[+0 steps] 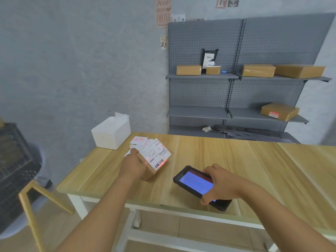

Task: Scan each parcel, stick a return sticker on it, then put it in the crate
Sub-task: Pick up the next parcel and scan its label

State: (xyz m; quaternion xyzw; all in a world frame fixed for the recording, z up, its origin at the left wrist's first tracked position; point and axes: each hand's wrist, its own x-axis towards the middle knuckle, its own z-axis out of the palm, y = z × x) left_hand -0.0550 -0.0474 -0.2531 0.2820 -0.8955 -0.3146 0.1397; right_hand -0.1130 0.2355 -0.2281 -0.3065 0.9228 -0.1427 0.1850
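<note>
Left hand gripping tilted parcel on surface; right hand grasping scanner, red beam across barcode.

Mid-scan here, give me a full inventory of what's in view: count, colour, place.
parcel: 1, brown with white label, on table, tilted up under left hand
scanner: 1, black, blue screen, above table's front edge
return stickers: several, white and red, on table behind parcel
white box: 1, table's far left corner
table: 1, light wood, white frame
shelf boxes: 5, brown, on shelving
black bag: 1, white label, top shelf
shelving: grey pegboard, back wall
left hand: grips parcel
right hand: holds scanner
</note>
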